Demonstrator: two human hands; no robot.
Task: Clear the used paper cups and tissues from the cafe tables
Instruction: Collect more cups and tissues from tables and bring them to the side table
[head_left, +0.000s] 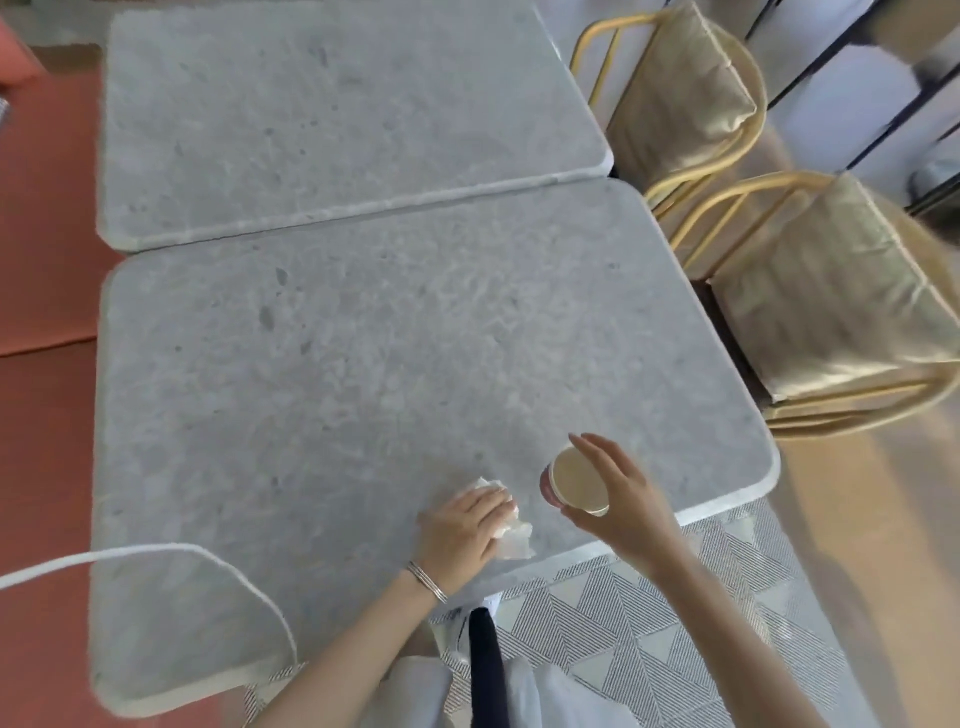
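A paper cup (574, 480) with a red outside and pale inside stands near the front right corner of the near grey stone table (322, 395). My right hand (621, 491) curls round the cup, thumb at the near rim and fingers at the far side. A crumpled white tissue (511, 532) lies on the table left of the cup. My left hand (462, 527) rests on top of the tissue with fingers bent over it; a bracelet sits on that wrist.
A second grey table (332, 114) abuts the near one at the back. Two gold-framed chairs with cushions (685, 98) (831, 306) stand along the right side. An orange bench (36, 218) runs along the left. A white cord (156, 553) crosses the front left.
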